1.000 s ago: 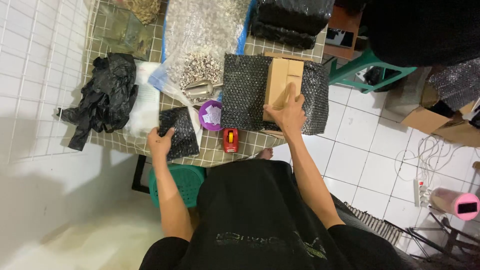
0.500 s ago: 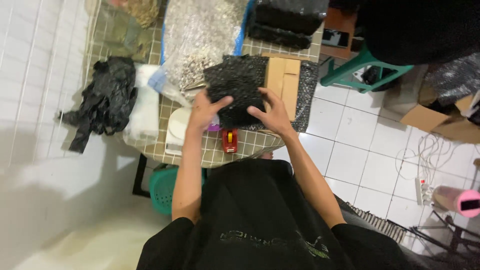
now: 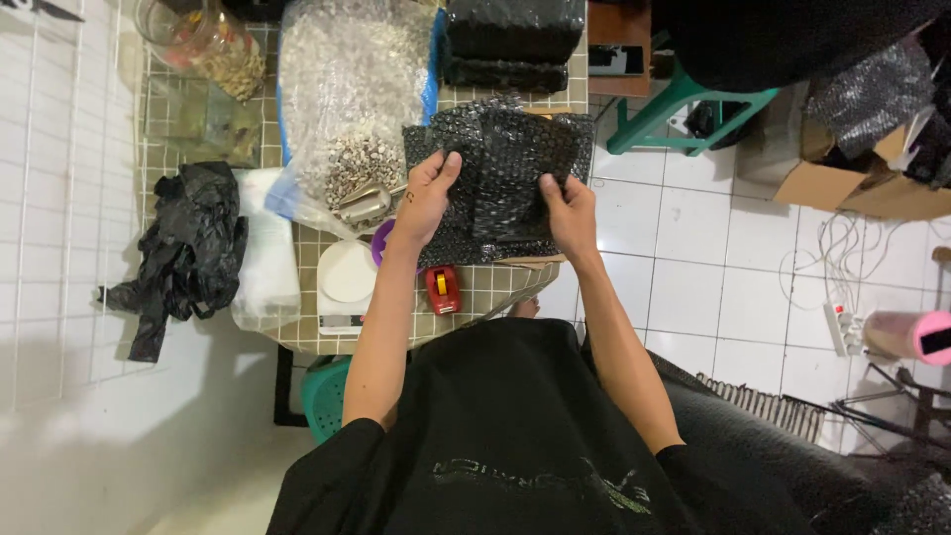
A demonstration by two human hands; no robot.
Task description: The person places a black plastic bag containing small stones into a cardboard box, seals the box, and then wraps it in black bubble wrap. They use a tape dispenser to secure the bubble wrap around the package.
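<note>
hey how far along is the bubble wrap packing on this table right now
Done: black bubble wrap covers whatever is inside. In hand: left hand and right hand grip its sides above the tiled table. Left: the red tape dispenser lies untouched; no tape visible on the wrap.

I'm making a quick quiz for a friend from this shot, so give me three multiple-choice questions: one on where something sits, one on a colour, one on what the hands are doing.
1. Where is the red tape dispenser?
A. on the tiled table near its front edge
B. on the floor
C. on the green stool

2. What colour is the bubble wrap being held?
A. pink
B. black
C. clear

3. How is the bubble wrap held?
A. left hand only
B. lying loose, untouched
C. gripped by both hands

Answers: 1 A, it sits on the tiles just below the left hand. 2 B, the sheet is dark black. 3 C, the left hand and right hand each grip a side.
</note>
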